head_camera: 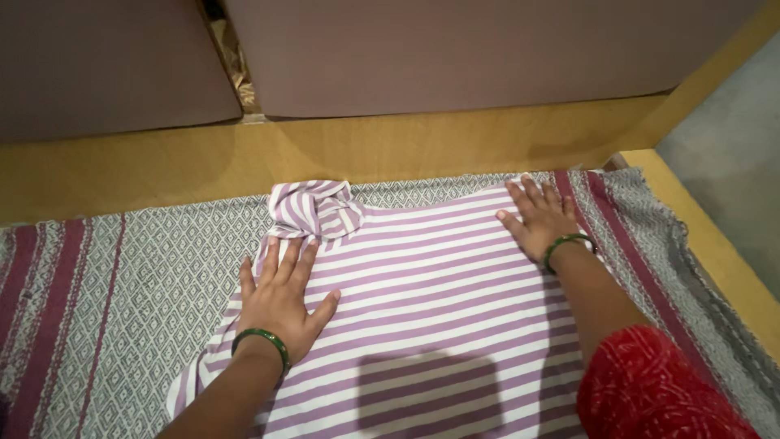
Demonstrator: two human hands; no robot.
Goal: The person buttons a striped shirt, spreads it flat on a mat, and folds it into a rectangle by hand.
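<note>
A purple-and-white striped garment (431, 301) lies spread flat on a grey patterned cloth (122, 284). My left hand (280, 297) presses flat on its left part, fingers apart, just below a bunched-up sleeve (315, 208). Flat on the garment's upper right corner rests my right hand (540, 219), fingers spread toward the far edge. Each wrist wears a green bangle, and a red sleeve covers my right upper arm.
The grey cloth has maroon stripes at its left side (36, 293) and right side (617, 244). It covers a wooden frame (325, 150). Two brown cushions (455, 53) stand behind, with a gap between them. Grey floor (731, 154) lies to the right.
</note>
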